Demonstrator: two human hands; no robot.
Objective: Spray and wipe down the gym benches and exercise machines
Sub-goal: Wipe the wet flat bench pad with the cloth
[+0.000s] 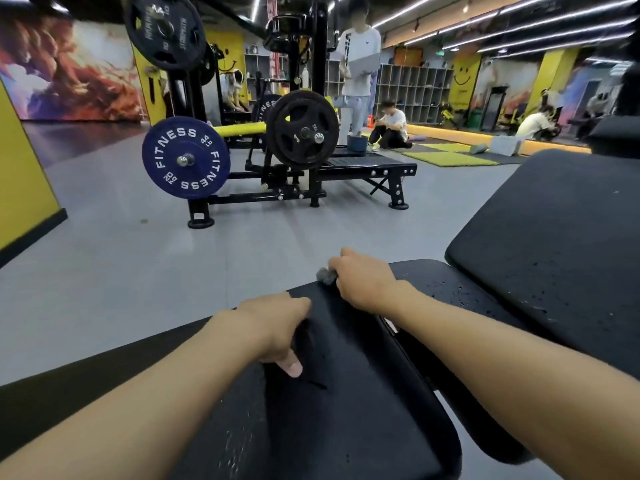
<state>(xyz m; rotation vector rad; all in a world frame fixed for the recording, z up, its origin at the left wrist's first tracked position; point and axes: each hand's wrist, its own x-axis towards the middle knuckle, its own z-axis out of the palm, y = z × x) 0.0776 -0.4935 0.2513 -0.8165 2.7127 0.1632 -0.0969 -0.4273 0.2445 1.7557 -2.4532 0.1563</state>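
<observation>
Both arms reach over the bench pad (363,393); my right hand (363,282) grips a grey cloth (325,276) at its far edge; my left hand (277,327) rests nearer, grip unclear.

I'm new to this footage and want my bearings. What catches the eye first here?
In the foreground, the right hand grips a grey cloth at the far edge of a black bench pad. Beyond, left of centre, a blue FITNESS plate stands out. At right, droplets speckle the backrest pad.
</observation>
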